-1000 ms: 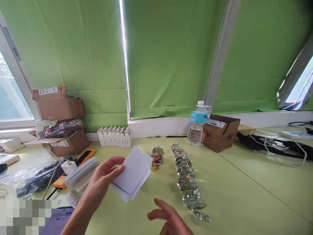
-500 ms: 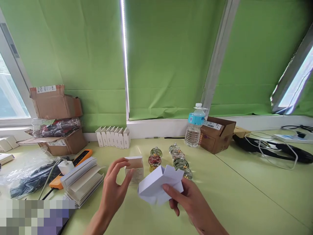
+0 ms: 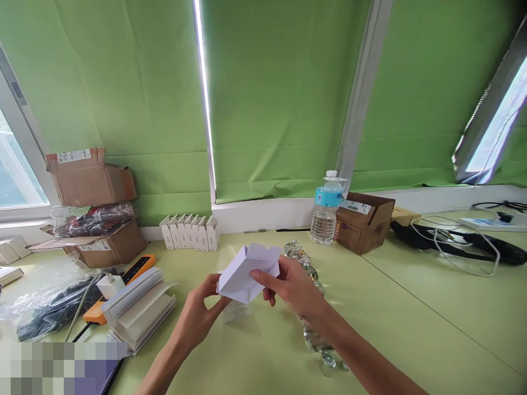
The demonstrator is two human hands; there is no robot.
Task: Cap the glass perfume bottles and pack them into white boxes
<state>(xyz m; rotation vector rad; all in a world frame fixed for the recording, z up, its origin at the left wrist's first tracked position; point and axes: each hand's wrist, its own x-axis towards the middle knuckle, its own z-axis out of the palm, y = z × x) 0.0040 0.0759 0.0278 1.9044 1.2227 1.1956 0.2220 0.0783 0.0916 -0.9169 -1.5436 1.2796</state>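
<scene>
My right hand [image 3: 290, 282] grips a folded white paper carton [image 3: 249, 274] in the middle of the view, thumb on its near face and its open flaps up. At the carton's left end, my left hand [image 3: 197, 310] has thumb and fingers closed around the edge, the fingertips partly hidden behind it. Below the carton stands a small pale box [image 3: 237, 311], mostly covered by it. Right of the carton a row of shiny glass ornaments [image 3: 297, 251] runs towards me, partly behind my right wrist. Near its close end lies a small clear glass piece [image 3: 328, 362].
Several narrow white boxes [image 3: 189, 233] stand in a row by the wall. A water bottle [image 3: 324, 216] and a brown carton [image 3: 362, 222] are behind right. To the left lie flattened white cartons [image 3: 140, 312], an orange power strip [image 3: 99, 310] and stacked cardboard boxes [image 3: 93, 184].
My right hand has brought the white carton left and up, to my left hand, whose fingers have closed at its edge. The carton now covers the ornaments that stood behind it.
</scene>
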